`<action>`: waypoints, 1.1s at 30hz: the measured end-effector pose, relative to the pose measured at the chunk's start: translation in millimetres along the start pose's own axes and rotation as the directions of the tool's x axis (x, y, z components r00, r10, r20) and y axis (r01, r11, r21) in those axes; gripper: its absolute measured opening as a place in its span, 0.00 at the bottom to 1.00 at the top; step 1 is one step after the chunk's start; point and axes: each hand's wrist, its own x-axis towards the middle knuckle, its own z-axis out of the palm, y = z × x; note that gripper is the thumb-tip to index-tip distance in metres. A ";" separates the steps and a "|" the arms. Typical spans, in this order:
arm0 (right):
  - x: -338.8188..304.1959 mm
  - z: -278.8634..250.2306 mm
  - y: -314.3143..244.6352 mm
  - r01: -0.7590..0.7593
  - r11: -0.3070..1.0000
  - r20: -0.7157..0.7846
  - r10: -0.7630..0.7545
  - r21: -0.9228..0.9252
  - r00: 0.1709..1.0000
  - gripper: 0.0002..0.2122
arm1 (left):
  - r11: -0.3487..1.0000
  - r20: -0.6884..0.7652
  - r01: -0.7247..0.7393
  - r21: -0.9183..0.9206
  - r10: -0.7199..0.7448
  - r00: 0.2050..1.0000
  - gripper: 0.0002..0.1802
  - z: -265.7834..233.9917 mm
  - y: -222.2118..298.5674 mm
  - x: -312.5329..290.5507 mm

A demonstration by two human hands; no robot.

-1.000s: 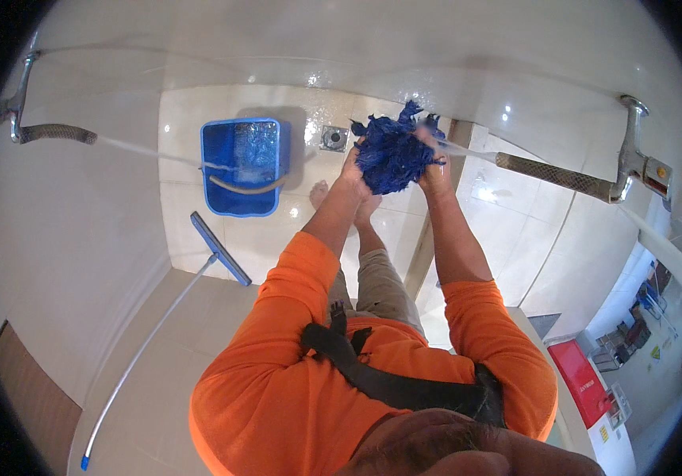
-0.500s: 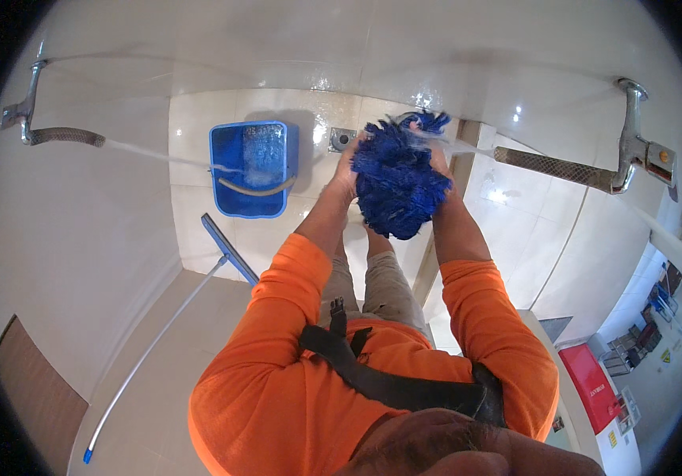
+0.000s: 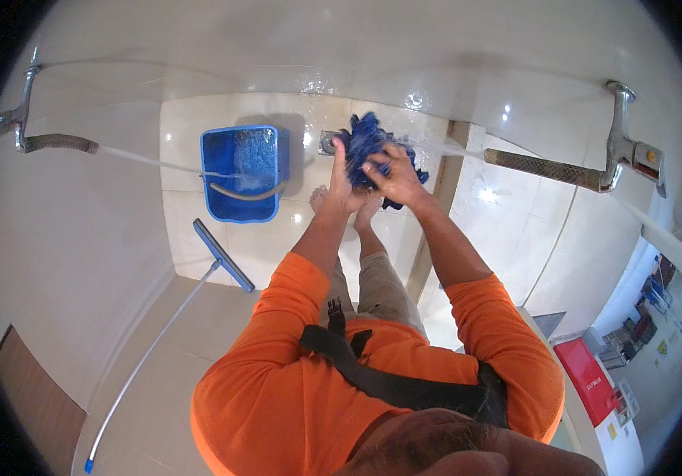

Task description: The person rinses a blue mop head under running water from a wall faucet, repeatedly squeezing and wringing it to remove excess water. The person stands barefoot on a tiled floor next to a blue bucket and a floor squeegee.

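A shaggy dark blue mop head [image 3: 366,151] is bunched between my two hands under a stream of water from the right tap [image 3: 547,168]. My left hand [image 3: 342,181] grips it from the left and below, thumb pointing up along its side. Across its near right face lies my right hand [image 3: 398,176], fingers curled into the strands. Part of the mop head hangs loose below my right wrist. Some of my left fingers are hidden behind it.
A blue bucket [image 3: 207,170] stands on the wet tiles at left, filling from the left tap [image 3: 59,143]. A long-handled floor squeegee [image 3: 222,255] lies nearer me. A floor drain [image 3: 327,143] sits beside the mop head. A low ledge [image 3: 441,202] runs at right.
The mop head is squeezed into a smaller bunch. My right hand has moved from its right side onto its near face, and my left hand has shifted slightly left.
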 end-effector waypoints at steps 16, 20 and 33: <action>1.5 -31.9 67.1 -0.388 0.329 0.130 0.594 0.861 0.794 0.39 | 0.975 -0.161 0.058 0.215 -0.023 0.987 0.25 -30.1 26.6 14.5; 2.7 -18.5 46.8 -0.406 0.212 0.299 0.402 0.889 0.865 0.47 | 0.821 -0.196 -0.107 0.560 0.256 0.947 0.29 -26.2 26.0 8.0; 16.1 -35.6 -37.0 0.030 1.000 -0.180 -0.028 0.008 0.983 0.36 | 0.699 -0.102 -0.164 0.696 0.322 0.941 0.36 23.6 26.5 22.1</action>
